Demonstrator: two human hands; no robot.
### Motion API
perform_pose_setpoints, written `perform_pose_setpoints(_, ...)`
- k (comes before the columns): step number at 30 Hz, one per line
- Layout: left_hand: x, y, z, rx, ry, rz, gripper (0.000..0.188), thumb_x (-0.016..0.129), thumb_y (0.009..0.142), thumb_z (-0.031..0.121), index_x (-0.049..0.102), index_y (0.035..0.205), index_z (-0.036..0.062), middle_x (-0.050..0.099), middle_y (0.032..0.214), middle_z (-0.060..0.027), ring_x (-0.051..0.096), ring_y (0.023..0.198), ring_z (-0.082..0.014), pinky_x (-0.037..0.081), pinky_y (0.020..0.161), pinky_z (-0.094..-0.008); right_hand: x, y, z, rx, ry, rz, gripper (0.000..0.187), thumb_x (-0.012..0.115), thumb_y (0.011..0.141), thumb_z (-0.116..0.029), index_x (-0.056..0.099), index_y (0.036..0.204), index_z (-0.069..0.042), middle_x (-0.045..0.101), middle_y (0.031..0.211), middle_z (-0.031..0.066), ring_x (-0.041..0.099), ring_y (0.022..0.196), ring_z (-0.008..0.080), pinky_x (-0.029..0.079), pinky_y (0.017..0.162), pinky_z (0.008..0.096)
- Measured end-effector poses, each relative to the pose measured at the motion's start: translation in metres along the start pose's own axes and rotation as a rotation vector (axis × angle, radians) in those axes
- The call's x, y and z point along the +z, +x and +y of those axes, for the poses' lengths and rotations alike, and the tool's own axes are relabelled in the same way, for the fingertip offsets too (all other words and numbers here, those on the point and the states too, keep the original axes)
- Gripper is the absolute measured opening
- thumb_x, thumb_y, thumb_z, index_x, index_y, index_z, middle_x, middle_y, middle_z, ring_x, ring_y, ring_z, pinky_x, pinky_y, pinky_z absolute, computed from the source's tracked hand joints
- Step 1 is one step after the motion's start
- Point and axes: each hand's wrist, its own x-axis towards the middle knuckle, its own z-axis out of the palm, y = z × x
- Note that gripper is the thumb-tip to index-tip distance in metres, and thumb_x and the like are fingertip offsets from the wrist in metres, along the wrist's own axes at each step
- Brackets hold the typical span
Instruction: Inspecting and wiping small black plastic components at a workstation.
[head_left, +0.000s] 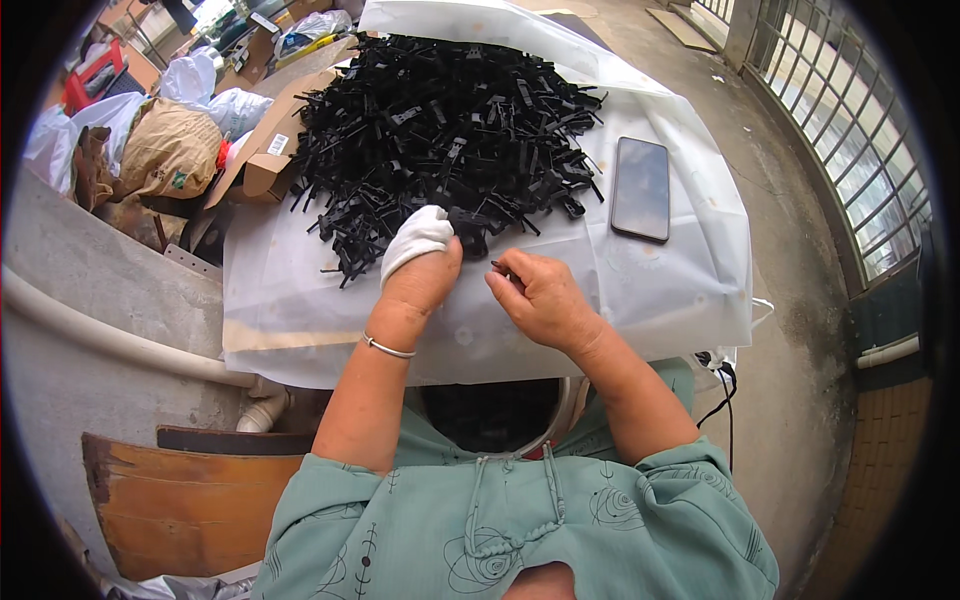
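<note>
A large heap of black plastic parts (440, 120), with thin prongs sticking out, covers the far half of a white-sheeted table (680, 290). My left hand (425, 275) is at the heap's near edge, its fingers covered by a white cloth glove (418, 238) and curled closed. A black plastic part (468, 240) shows at its fingertips and seems to be gripped there, partly hidden. Just right of it, apart, my right hand (545, 300) is closed in a pinch. A small dark tip (495, 265) pokes out between its thumb and forefinger; its kind is unclear.
A phone (640, 190) lies on the sheet to the right. Below the table's near edge, between my legs, is a round container (560, 425) with dark contents. Cardboard (265, 175) and bags (175, 145) crowd the left. A barred railing (850, 120) runs along the right.
</note>
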Motion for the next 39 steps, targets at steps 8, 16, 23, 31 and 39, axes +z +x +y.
perform_pose_setpoints(8,0.016,-0.055,-0.013,0.045,-0.527,0.128,0.02,0.054,0.084,0.009,0.052,0.102,-0.0011,0.059,0.089,-0.0137,0.059,0.08,-0.0241,0.048,0.071,-0.0333,0.019,-0.007,-0.01,-0.184,0.038,-0.037,0.017,0.066,0.079,-0.013,0.056,0.085,-0.001,0.053,0.065,0.0099,0.051,0.054,0.0222,0.041,0.051,0.0321)
perform_pose_setpoints(16,-0.014,-0.087,0.007,0.001,-1.088,-0.249,0.025,0.052,0.09,0.005,0.051,0.114,0.0003,0.059,0.087,-0.0033,0.052,0.064,-0.0053,0.044,0.051,-0.0197,0.019,-0.006,-0.018,0.014,0.159,0.092,0.018,0.067,0.08,-0.012,0.053,0.08,-0.001,0.05,0.063,0.0058,0.043,0.052,0.0135,0.039,0.05,0.0277)
perform_pose_setpoints(23,-0.015,-0.087,0.012,-0.053,-1.138,-0.121,0.025,0.055,0.087,0.002,0.053,0.112,-0.0024,0.059,0.094,-0.0064,0.053,0.069,-0.0068,0.047,0.055,-0.0215,0.001,-0.004,-0.015,0.006,0.245,-0.181,0.023,0.053,0.091,-0.02,0.054,0.08,0.0,0.052,0.062,0.0073,0.045,0.055,0.0162,0.04,0.055,0.0305)
perform_pose_setpoints(31,-0.008,-0.089,0.016,0.142,-0.673,0.086,0.028,0.057,0.083,0.001,0.053,0.109,-0.0056,0.062,0.094,-0.0153,0.062,0.08,-0.0197,0.05,0.072,-0.0286,0.016,-0.011,-0.017,0.189,0.346,-0.241,0.027,0.047,0.093,-0.018,0.055,0.077,0.002,0.056,0.065,0.0114,0.051,0.059,0.0183,0.043,0.058,0.031)
perform_pose_setpoints(39,-0.003,-0.092,0.015,0.192,-0.523,0.163,0.027,0.057,0.083,0.003,0.054,0.108,-0.0061,0.062,0.096,-0.0163,0.062,0.082,-0.0228,0.05,0.075,-0.03,0.027,-0.015,-0.013,0.178,0.368,-0.184,0.026,0.048,0.093,-0.019,0.055,0.078,0.002,0.056,0.066,0.0113,0.049,0.057,0.018,0.043,0.057,0.0306)
